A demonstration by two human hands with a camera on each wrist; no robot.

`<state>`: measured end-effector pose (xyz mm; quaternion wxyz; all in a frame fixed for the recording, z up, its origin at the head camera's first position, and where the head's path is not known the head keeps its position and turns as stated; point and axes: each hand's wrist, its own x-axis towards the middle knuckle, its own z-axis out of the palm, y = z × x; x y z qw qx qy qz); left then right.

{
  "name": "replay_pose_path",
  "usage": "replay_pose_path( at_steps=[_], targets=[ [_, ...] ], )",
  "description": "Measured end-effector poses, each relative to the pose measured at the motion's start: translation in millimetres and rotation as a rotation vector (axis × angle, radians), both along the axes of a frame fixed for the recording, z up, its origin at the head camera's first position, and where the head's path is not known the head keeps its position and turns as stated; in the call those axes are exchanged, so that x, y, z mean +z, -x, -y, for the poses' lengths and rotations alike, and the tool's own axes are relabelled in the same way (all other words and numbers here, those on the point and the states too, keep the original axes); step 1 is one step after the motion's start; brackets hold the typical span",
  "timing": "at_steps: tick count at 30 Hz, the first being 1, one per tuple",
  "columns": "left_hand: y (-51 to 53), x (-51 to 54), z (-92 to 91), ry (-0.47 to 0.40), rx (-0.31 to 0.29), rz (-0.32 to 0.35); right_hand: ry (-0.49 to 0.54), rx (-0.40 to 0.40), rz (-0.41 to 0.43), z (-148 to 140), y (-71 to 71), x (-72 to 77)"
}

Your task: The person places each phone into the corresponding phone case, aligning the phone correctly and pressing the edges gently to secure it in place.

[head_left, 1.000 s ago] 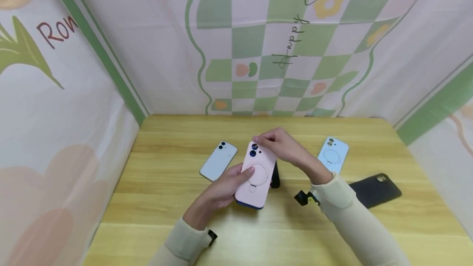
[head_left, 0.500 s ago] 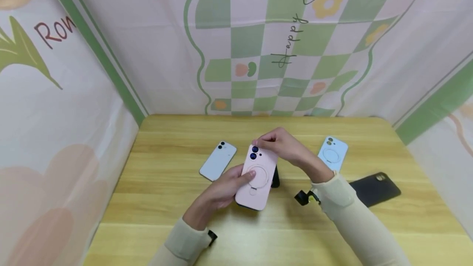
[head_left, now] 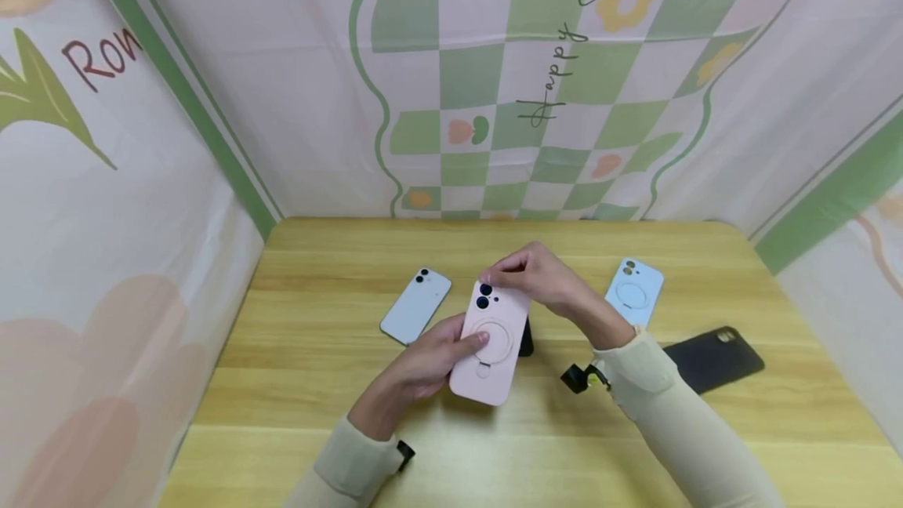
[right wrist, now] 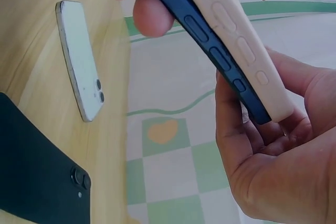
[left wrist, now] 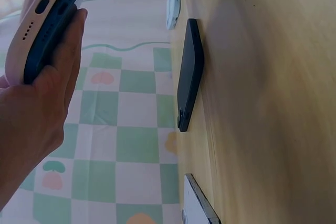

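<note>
A pink phone case (head_left: pixel 469 379) with a ring on its back lies flat against a dark blue phone case (right wrist: pixel 207 40); the blue one is hidden beneath it in the head view. My left hand (head_left: pixel 437 355) grips both cases from the side, thumb across the pink back beside the ring. With thumb and curled fingers, my right hand (head_left: pixel 543 284) pinches the pair at the camera end. Whether a phone is inside either case cannot be told. Under the held cases, on the table, lies a black phone (left wrist: pixel 190 77), mostly covered in the head view.
Left of the hands, a white phone (head_left: pixel 415 308) lies on the wooden table (head_left: pixel 317 382). To the right are a light blue phone case (head_left: pixel 642 277) with a ring and a black phone case (head_left: pixel 716 363), partly behind the right sleeve. Patterned cloth (head_left: pixel 466 77) hangs behind the table.
The pink case has shifted slightly toward me, and the blue edge that showed below it is now covered in the head view. Both hands have kept nearly the same place.
</note>
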<state>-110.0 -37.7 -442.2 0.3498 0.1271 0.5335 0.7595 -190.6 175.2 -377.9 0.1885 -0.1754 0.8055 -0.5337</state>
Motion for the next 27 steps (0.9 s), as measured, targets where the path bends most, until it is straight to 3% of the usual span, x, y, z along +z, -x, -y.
replay_pose_path(
  at_steps=[9,18,27],
  targets=[
    [-2.9,0.5,-0.3,0.007,0.034,-0.027,-0.017,-0.029,0.001,1,-4.6,1.2],
    [-0.7,2.9,4.0,0.014,0.142,-0.055,-0.049,-0.024,0.038,-5,-7.1,0.4],
    [-1.4,2.5,6.6,0.024,0.196,-0.025,0.032,-0.055,0.096,-9,-7.0,-2.7]
  ],
)
